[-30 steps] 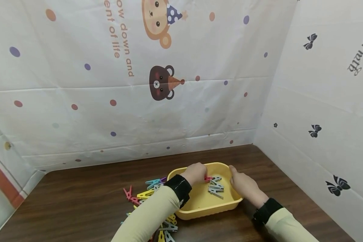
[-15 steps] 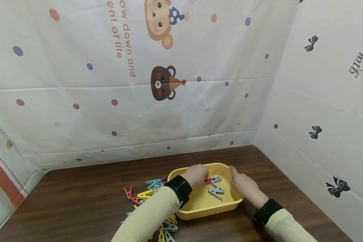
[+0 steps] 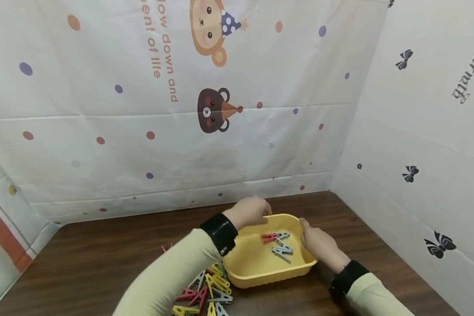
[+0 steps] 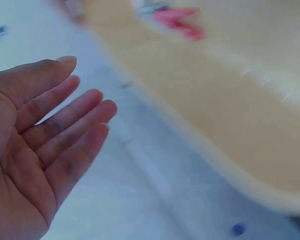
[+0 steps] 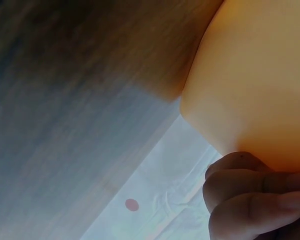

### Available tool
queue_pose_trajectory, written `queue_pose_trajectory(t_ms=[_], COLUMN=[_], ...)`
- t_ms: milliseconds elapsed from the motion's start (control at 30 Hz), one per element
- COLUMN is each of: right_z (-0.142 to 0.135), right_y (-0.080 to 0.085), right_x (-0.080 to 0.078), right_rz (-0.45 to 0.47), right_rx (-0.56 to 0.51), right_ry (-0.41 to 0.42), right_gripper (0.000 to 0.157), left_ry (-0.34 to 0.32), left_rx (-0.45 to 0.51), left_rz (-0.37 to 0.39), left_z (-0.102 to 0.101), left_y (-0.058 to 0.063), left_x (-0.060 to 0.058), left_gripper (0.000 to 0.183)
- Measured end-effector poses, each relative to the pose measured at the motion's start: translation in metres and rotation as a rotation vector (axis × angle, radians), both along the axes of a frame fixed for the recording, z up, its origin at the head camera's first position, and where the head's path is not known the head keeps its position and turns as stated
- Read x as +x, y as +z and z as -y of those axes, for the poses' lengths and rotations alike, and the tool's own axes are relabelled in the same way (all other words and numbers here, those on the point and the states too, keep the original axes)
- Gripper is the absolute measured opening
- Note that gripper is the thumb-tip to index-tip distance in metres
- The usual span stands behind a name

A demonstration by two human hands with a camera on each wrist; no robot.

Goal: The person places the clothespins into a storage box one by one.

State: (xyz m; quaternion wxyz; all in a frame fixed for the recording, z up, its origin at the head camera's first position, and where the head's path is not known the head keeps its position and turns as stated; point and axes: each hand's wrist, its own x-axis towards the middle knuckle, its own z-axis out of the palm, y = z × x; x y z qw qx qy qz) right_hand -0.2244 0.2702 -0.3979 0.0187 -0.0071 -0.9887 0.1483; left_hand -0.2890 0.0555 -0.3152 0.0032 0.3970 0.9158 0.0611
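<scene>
A yellow plastic basin (image 3: 270, 281) stands on the table, with a red clothespin (image 3: 269, 237) and several grey clothespins (image 3: 282, 250) lying inside. My left hand (image 3: 249, 211) is raised over the basin's far left rim. In the left wrist view its fingers (image 4: 65, 135) are relaxed and the palm holds nothing. With the thumb at the top of the rim, my right hand (image 3: 319, 242) grips the basin's right side. Its curled fingers (image 5: 255, 190) show against the outer wall in the right wrist view.
A loose pile of red, yellow and grey clothespins (image 3: 221, 283) lies left of the basin, partly hidden by the left sleeve (image 3: 174, 267). White printed sheets (image 3: 142, 153) hang behind and to the right of the dark wooden table (image 3: 83, 263).
My left hand has let go of the red clothespin in the basin and risen up and back toward the far rim. The right hand keeps its grip on the basin's side.
</scene>
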Motion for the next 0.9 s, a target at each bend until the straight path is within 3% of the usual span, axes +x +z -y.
queue_pose_trajectory(t_ms=[100, 200, 300, 433, 600, 767, 900], right_z=[0.001, 0.001, 0.0, -0.001, 0.0, 0.001, 0.001], right_y=[0.0, -0.001, -0.001, -0.002, 0.0, 0.003, 0.004], right_x=[-0.001, 0.0, 0.001, 0.002, 0.001, -0.002, -0.002], right_rz=[0.012, 0.019, 0.026, 0.028, 0.044, 0.055, 0.057], right_rx=[-0.004, -0.01, -0.012, -0.014, -0.019, -0.017, -0.023], right_ry=[-0.001, -0.001, -0.003, -0.011, -0.011, -0.013, -0.01], right_gripper=[0.052, 0.053, 0.053, 0.053, 0.054, 0.055, 0.055], left_ry=[-0.039, -0.082, -0.096, -0.045, 0.033, 0.134, 0.147], left_rx=[0.04, 0.064, 0.06, 0.041, 0.0, -0.031, -0.045], left_rz=[0.016, 0.008, -0.012, -0.003, 0.032, 0.095, 0.083], left_z=[0.017, 0.037, 0.058, 0.086, 0.132, 0.187, 0.219], left_y=[0.028, 0.046, 0.052, 0.05, 0.033, -0.004, -0.035], left_x=[0.006, 0.013, 0.019, 0.028, 0.034, 0.031, 0.025], left_gripper=[0.023, 0.023, 0.021, 0.02, 0.02, 0.014, 0.022])
